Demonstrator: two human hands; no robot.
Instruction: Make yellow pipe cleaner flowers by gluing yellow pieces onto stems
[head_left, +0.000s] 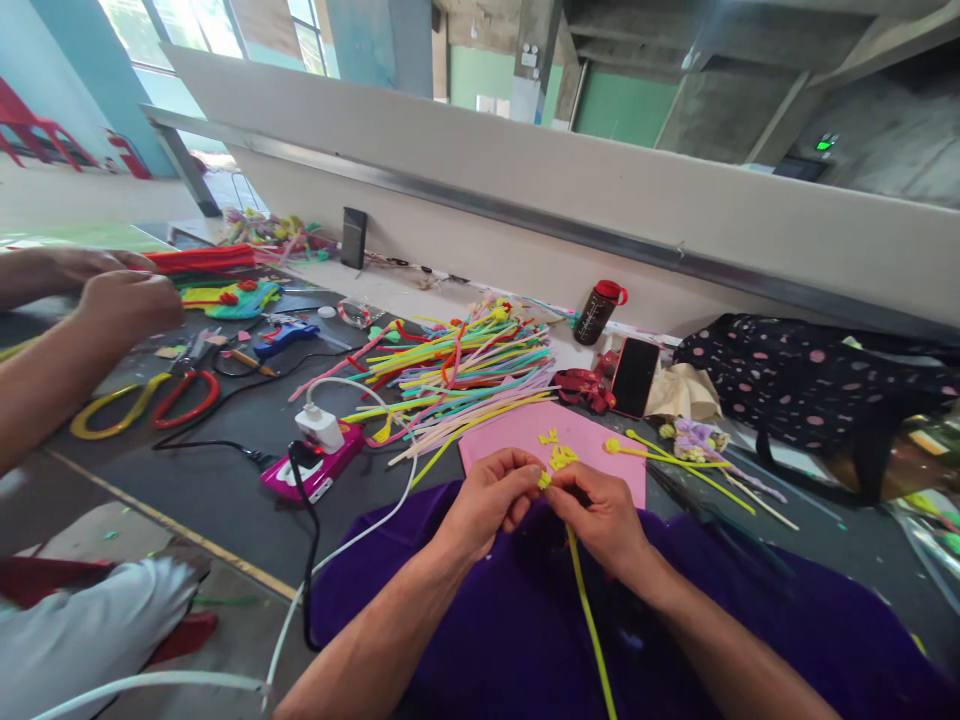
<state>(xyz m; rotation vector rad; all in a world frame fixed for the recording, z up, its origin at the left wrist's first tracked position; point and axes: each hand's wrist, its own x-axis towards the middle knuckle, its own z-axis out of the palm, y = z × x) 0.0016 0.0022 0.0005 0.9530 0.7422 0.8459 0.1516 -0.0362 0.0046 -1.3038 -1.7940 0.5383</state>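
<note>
Over the near edge of the pink sheet [495, 428] on the counter [232, 490], the left hand [491, 500] pinches a small yellow piece [544, 481] between its fingers; the right hand [604, 512] meets it there, fingers drawn together on a long yellow stem [589, 620] that hangs nearer than the sheet, over purple cloth [480, 640]. Whether they also grip the small piece, I cannot tell. Loose yellow bits [562, 458] lie on the sheet. Left of it sits a magenta power strip [330, 470]; beyond it, a heap of coloured stems [450, 365].
</note>
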